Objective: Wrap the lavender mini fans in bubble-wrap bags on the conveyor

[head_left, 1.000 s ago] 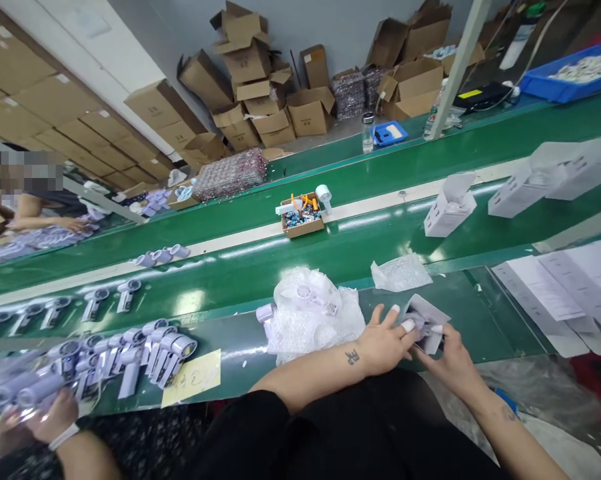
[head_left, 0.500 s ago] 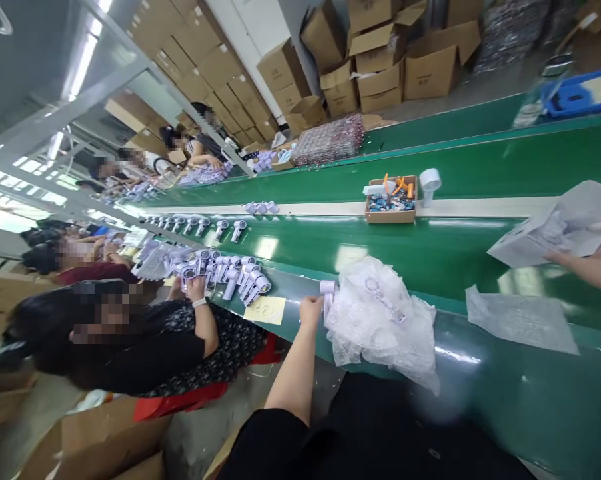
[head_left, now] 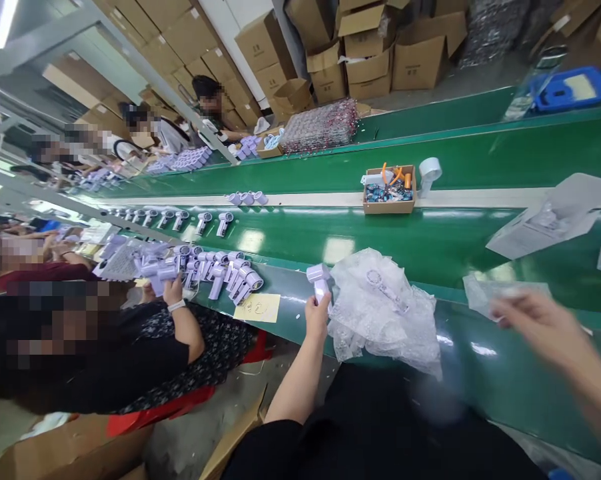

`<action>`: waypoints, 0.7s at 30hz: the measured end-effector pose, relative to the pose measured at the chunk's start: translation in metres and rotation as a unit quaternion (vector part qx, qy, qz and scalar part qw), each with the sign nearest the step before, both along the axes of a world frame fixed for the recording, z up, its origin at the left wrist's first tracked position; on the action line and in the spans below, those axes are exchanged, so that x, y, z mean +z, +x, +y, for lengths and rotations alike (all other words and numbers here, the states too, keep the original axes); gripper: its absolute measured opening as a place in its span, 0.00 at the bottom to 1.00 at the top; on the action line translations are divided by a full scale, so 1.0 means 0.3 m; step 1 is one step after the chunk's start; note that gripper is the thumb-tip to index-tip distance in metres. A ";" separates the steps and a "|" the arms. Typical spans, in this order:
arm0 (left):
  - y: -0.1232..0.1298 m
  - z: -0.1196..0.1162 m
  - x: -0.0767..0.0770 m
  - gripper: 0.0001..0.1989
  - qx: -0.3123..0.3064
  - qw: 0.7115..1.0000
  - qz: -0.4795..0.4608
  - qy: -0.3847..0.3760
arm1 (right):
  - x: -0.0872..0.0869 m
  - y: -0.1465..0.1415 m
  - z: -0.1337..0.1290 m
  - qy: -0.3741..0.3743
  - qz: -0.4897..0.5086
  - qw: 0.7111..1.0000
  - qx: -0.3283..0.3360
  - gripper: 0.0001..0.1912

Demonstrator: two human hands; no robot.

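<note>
My left hand [head_left: 318, 317] is wrapped round the handle of a lavender hair-dryer-shaped device [head_left: 318, 273], its barrel head uppermost. Close beside it lies a pile of clear bubble bags [head_left: 355, 313], with a similar device [head_left: 386, 291] lying on top or inside one. On the right, my right hand [head_left: 535, 323] is smeared by motion over a single flat bubble bag [head_left: 480, 293]. Its fingers look bent, but whether they grip the bag is unclear. Beyond that hand stands an open white box [head_left: 520, 233] with clear plastic inside.
A co-worker's hand [head_left: 173, 290] holds a similar device at left, near many more [head_left: 220, 270] and a yellow note [head_left: 257, 308]. Several devices stand along the green belt [head_left: 290, 233]. Across it sit a carton of small parts [head_left: 390, 207], a tape roll [head_left: 429, 170] and a blue tray [head_left: 570, 90].
My left hand has raised the lavender device slightly and tilted it. My right hand has left the white box, which now stands on the belt, and moved down and toward me over the flat bag.
</note>
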State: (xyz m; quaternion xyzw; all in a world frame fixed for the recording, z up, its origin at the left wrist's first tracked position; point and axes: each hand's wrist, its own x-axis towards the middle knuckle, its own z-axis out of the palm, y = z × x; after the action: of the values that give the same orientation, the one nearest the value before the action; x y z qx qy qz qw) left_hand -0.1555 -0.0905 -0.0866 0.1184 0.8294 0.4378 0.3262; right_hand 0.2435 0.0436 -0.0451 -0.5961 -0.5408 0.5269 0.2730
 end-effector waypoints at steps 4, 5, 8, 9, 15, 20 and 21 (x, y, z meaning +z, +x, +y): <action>0.174 0.014 0.070 0.23 -0.096 0.989 0.068 0.089 | -0.004 -0.364 -0.245 -0.172 0.205 0.963 -0.013 0.23; 0.230 0.017 0.076 0.23 -0.136 0.983 0.081 0.096 | -0.011 -0.442 -0.269 -0.193 0.269 0.943 -0.024 0.24; 0.353 0.011 0.085 0.21 -0.285 0.943 0.134 0.106 | -0.035 -0.587 -0.290 -0.226 0.361 0.904 -0.033 0.23; 0.364 0.004 0.092 0.19 -0.347 0.918 0.152 0.114 | -0.042 -0.603 -0.288 -0.227 0.363 0.903 -0.038 0.21; 0.192 0.008 0.206 0.16 -0.545 0.790 0.199 0.197 | -0.041 -0.512 -0.286 -0.231 0.318 0.908 -0.146 0.16; 0.182 0.101 0.226 0.37 -0.645 0.732 0.108 0.193 | 0.014 -0.498 -0.298 -0.231 0.325 0.916 -0.051 0.15; 0.197 0.113 0.220 0.37 -0.640 0.744 0.072 0.178 | 0.027 -0.497 -0.302 -0.236 0.332 0.913 -0.022 0.15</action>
State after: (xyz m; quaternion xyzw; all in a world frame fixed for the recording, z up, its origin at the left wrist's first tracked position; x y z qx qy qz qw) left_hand -0.0963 -0.0566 -0.0205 0.7084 0.4869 0.2564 0.4420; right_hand 0.0945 -0.0469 -0.0370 -0.4457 -0.2653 0.8008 0.2995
